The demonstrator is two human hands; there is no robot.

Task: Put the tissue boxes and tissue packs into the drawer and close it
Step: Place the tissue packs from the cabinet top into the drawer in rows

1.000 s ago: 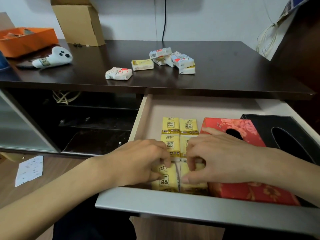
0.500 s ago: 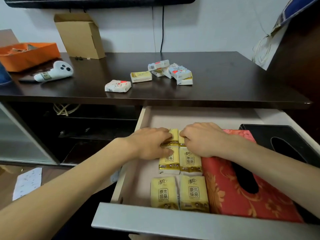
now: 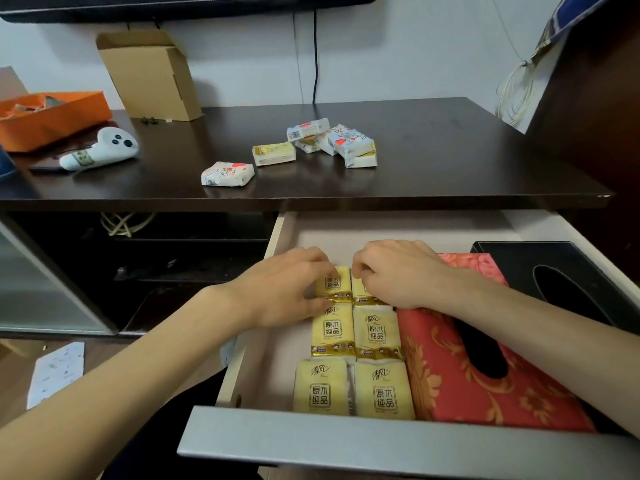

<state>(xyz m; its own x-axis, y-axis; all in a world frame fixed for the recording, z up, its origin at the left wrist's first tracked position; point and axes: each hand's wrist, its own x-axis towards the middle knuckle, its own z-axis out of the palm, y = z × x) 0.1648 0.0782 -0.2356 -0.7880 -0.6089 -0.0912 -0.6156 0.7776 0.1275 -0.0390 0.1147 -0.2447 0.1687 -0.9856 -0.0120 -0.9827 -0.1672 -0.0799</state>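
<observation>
The drawer [image 3: 346,441] stands pulled out below the dark tabletop. Inside lie several yellow tissue packs [image 3: 353,389] in two columns, a red floral tissue box [image 3: 460,382] to their right and a black tissue box [image 3: 568,268] at the far right. My left hand [image 3: 280,289] rests on the back left yellow pack [image 3: 333,284], fingers curled onto it. My right hand [image 3: 398,271] presses on the back right yellow pack [image 3: 363,292]. On the tabletop lie a white pack with red print [image 3: 227,174], a yellow pack [image 3: 273,153] and a small pile of packs [image 3: 339,142].
A dark tabletop [image 3: 450,161] carries a cardboard box [image 3: 152,76], an orange box [image 3: 48,116] and a white controller [image 3: 104,150]. An open shelf with a cord coil [image 3: 124,223] lies left of the drawer. A paper sheet [image 3: 57,374] lies on the floor.
Both hands moved from the front yellow packs to the back pair. The front and middle packs now lie uncovered. The view has tilted upward.
</observation>
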